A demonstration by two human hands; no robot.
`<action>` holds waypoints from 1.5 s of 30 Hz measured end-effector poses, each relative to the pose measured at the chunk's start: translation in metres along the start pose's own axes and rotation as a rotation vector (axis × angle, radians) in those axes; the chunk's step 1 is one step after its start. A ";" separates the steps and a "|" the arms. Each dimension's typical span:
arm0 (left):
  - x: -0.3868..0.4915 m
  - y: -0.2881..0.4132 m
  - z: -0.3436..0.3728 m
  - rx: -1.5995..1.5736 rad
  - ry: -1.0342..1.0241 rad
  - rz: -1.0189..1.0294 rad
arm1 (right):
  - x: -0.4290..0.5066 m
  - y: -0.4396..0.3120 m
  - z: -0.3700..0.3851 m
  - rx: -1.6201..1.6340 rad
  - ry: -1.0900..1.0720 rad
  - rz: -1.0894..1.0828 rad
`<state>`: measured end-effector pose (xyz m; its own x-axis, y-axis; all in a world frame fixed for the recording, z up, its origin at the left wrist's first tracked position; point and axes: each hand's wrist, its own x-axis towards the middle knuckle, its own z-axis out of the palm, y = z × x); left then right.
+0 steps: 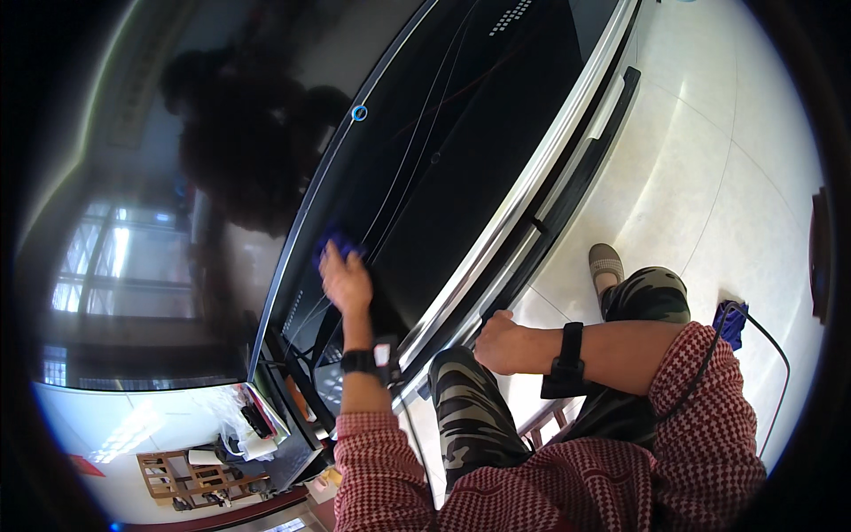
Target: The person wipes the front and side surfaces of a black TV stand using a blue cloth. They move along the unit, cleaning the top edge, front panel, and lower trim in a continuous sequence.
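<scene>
A bunched purple-blue cloth [338, 245] is under the fingers of my left hand [347, 279], pressed on the glossy black top of a TV cabinet [459, 173]. The cloth's edges are blurred. Close behind it rises the dark screen of a large television [219, 279], which reflects a window and a dark figure. My right hand [495, 342] is curled at the cabinet's dark front edge, above my knee. Its fingertips are hidden, so whether it grips the edge cannot be told.
Thin cables [407, 159] run along the cabinet top. A silver trim strip [532, 159] lines its front. A wooden rack [193, 475] and plastic-wrapped items [249, 425] stand at lower left. A black cable [774, 346] loops by my right sleeve, near a purple-blue item [733, 326] over pale floor tiles [705, 166].
</scene>
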<state>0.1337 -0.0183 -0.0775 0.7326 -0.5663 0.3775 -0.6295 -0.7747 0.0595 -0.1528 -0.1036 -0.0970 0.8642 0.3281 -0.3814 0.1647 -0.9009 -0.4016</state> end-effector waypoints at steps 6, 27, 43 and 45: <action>-0.041 -0.128 -0.032 0.156 -0.133 -0.615 | -0.002 -0.006 -0.001 -0.064 -0.006 -0.035; 0.055 0.243 0.020 -0.243 -0.143 0.455 | 0.012 -0.021 -0.002 -0.031 -0.147 -0.009; 0.117 -0.029 0.045 0.235 -0.268 -0.370 | -0.006 -0.032 -0.008 -0.206 -0.110 -0.085; 0.148 0.015 0.047 0.026 -0.283 -0.397 | -0.010 -0.032 -0.008 -0.217 -0.098 -0.068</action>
<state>0.2450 -0.1275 -0.0644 0.9587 -0.2770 0.0645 -0.2831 -0.9511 0.1234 -0.1623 -0.0803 -0.0735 0.7992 0.4064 -0.4428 0.3280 -0.9123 -0.2453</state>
